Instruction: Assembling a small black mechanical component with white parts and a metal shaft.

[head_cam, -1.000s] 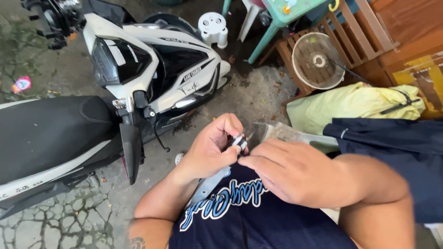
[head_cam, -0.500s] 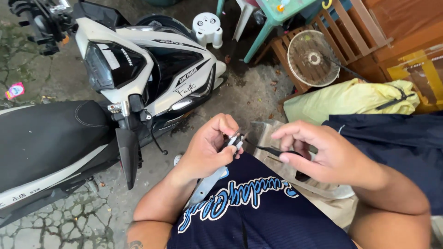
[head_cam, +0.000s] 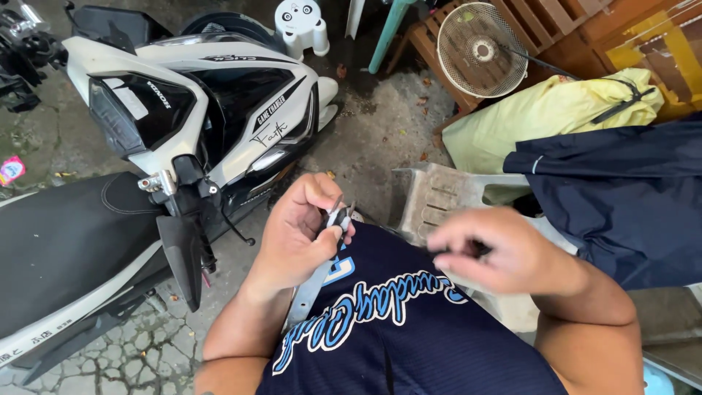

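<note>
A small black-and-silver part (head_cam: 338,218) is held in front of the chest, over the dark blue shirt (head_cam: 409,329), pinched between the thumb and fingers of the left hand (head_cam: 300,238), which is closed around it. A flat grey strip (head_cam: 311,292) hangs down from under that hand; whether it belongs to the part cannot be told. The right hand (head_cam: 504,252) is kept well apart to the side, blurred, its fingers drawn together on something thin and dark (head_cam: 461,250) that cannot be made out. The part is judged light, rigid and easily dropped, so it is best gripped by its body, not its thin end. One part and one strip are counted. One white-and-black scooter (head_cam: 183,124) is parked at the left, one grey plastic chair (head_cam: 439,194) lies behind the hands, and one fan (head_cam: 481,50) and one white stool (head_cam: 302,25) are seen beyond
</note>
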